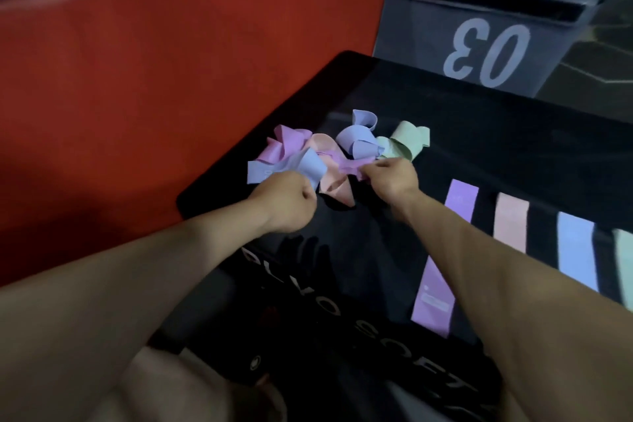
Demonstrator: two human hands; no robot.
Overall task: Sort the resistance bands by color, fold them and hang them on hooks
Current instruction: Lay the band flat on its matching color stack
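The green band (625,264) is cut off by the right edge.

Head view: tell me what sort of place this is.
Probably a gym or fitness studio. The hands work on a black padded box, apparently a soft plyo box, with a grey padded block marked 03 behind it and a red padded mat alongside. Tangled resistance bands lie on top.

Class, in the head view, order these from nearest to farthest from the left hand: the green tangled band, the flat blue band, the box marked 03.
From the left hand:
1. Green tangled band, in the pile.
2. Flat blue band, at right.
3. Box marked 03, behind.
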